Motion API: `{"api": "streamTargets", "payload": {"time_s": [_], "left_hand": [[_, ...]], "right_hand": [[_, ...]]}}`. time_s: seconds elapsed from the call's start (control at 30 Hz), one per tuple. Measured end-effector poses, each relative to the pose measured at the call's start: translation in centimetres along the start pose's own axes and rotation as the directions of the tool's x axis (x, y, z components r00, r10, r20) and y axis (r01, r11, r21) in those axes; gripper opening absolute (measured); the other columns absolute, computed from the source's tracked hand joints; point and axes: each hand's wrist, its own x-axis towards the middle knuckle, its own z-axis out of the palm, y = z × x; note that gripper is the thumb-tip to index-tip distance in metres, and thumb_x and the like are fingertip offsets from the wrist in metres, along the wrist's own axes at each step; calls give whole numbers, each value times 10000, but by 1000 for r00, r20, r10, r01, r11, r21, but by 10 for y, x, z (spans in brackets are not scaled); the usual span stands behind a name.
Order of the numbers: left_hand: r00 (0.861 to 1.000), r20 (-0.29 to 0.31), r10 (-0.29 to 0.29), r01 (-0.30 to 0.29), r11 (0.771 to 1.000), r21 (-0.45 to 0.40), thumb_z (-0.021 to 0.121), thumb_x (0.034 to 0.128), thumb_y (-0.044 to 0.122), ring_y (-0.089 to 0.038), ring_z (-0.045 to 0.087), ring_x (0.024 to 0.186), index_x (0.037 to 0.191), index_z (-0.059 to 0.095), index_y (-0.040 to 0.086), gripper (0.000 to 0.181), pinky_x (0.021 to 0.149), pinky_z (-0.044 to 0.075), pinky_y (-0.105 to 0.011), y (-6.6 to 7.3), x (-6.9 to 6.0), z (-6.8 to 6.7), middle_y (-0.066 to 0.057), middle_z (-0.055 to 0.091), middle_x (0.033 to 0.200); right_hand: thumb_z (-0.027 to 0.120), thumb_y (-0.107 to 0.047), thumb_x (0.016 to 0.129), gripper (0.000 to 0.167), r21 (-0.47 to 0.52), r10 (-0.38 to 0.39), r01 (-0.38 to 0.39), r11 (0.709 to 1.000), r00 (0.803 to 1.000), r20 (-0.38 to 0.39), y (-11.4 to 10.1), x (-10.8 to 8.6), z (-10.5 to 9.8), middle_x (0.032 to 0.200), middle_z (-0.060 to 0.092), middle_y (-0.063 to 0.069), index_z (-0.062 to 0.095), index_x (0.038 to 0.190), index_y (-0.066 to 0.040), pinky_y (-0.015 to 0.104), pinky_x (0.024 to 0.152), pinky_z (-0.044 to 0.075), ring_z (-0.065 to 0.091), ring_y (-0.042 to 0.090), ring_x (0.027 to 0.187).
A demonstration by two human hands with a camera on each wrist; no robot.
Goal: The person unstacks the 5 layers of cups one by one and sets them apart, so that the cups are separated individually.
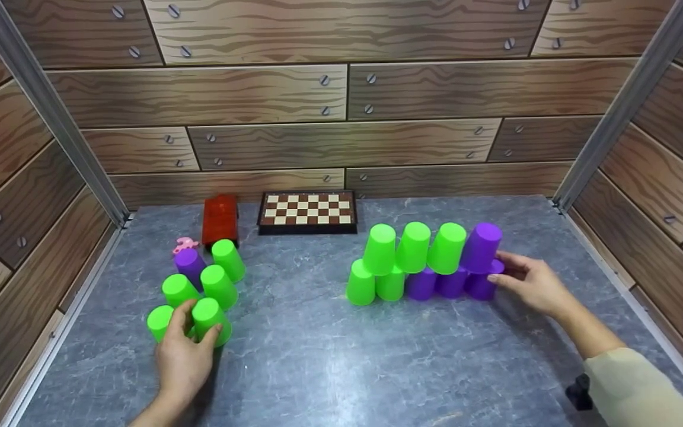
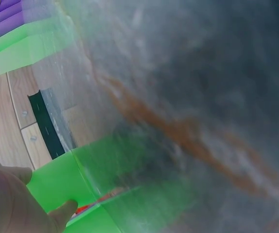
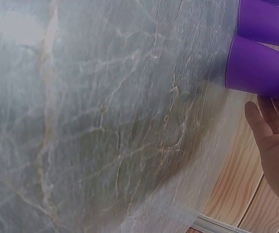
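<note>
In the head view, my left hand [image 1: 184, 356] grips the nearest green cup [image 1: 211, 323] of a loose group at left, thumb on one side and fingers on the other. Beside it stand several upside-down green cups and a purple cup [image 1: 189, 265]. At right, two rows of upside-down cups are stacked; three green cups and a purple cup [image 1: 482, 248] form the upper row, over green and purple ones. My right hand [image 1: 534, 286] is at the stack's right end, its fairly straight fingers and thumb touching the lower purple cup [image 3: 258, 68].
A checkered board [image 1: 307, 212] lies at the back of the grey marbled table [image 1: 300, 356]. Left of it is a red box [image 1: 220, 219], with a small pink object [image 1: 185, 245] in front. A black object [image 1: 580, 391] is near the right sleeve. Wood-patterned walls enclose the table.
</note>
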Motion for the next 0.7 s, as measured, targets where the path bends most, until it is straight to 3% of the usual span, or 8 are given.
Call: {"api": "streamTargets", "payload": {"time_s": [0.5,0.7], "left_hand": [[1000,12,1,-2,1000,21,827,910,41,-498,631,1249,1487,511,-21,661,945,586,-583,-1,-2,0,-338,626,1370],[999,44,-29,28,999,24,828,922,64,-498,573,1322,1535,465,-24,718,987,563,-582,8,-3,-4,-335,568,1453]], "right_hand": [[762,-103,994,574,9,-5,5,1000,1000,1,0,0,0,1352,637,342,528,1455,148,134,884,541,677,381,1180],[766,-105,992,573,7,-11,11,1000,1000,-1,1,0,1,1344,641,343,532,1449,151,141,881,547,682,355,1167]]}}
